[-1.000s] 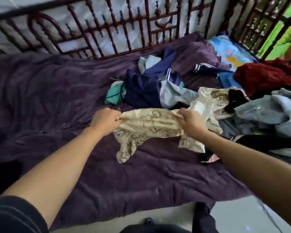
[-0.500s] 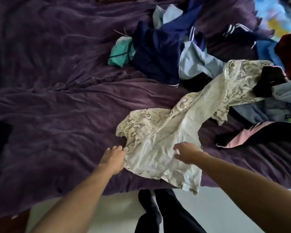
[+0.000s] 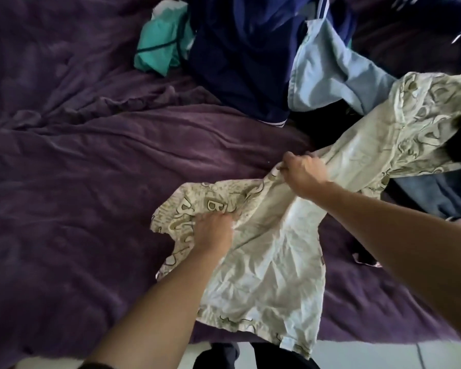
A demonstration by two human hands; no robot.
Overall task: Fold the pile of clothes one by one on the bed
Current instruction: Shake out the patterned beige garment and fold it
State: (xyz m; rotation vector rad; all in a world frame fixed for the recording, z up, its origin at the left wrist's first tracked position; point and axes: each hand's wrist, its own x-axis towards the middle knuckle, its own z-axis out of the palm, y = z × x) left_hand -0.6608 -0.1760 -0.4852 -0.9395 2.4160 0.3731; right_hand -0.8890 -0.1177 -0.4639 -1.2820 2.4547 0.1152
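A cream garment with an olive print [image 3: 272, 262] lies crumpled on the purple bedspread [image 3: 77, 182], its lower hem hanging over the bed's near edge and its far end stretching up to the right. My left hand [image 3: 213, 231] grips a bunch of it near its left side. My right hand [image 3: 304, 173] pinches a gathered fold higher up. The pile of clothes sits beyond: a navy garment [image 3: 240, 54], a teal piece [image 3: 163, 46] and a light blue piece [image 3: 328, 73].
Dark and blue clothes [image 3: 442, 195] lie at the right edge beside the cream garment. A pale floor [image 3: 370, 354] shows below the bed's near edge, with my dark trouser legs [image 3: 224, 358] there. The bedspread's left half is wrinkled.
The view has tilted down and closer to the bed. Both hands moved from the garment's near edge up into its middle and closed on bunched cloth; the right hand went farther away.
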